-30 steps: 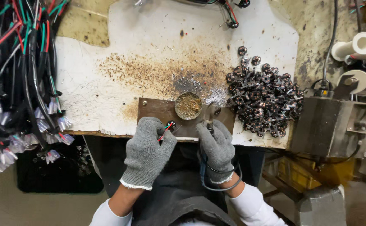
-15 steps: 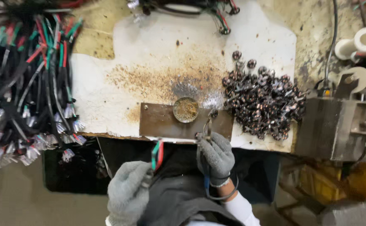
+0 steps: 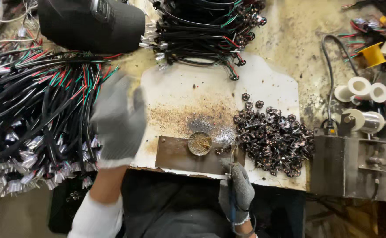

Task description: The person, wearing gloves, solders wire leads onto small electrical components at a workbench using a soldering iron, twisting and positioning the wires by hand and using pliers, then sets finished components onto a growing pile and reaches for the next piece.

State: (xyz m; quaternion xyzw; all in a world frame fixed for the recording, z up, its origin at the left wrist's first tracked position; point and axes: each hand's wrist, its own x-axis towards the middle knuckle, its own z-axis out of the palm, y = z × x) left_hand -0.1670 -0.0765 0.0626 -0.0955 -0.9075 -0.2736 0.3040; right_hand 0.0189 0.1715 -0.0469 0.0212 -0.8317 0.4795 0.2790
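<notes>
My left hand (image 3: 119,119), gloved and blurred, hovers beside the wire bundle (image 3: 38,114); its grip I cannot tell. My right hand (image 3: 237,189) clamps a soldering iron (image 3: 232,165), tip near the round dish (image 3: 200,143).

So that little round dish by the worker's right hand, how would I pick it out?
Start at the white board in the middle of the bench, then drop to the brown metal plate along its near edge. The round dish sits on that plate, just left of the gloved right hand; it is the only shallow cup there, filled with dull gold-grey matter.
</notes>
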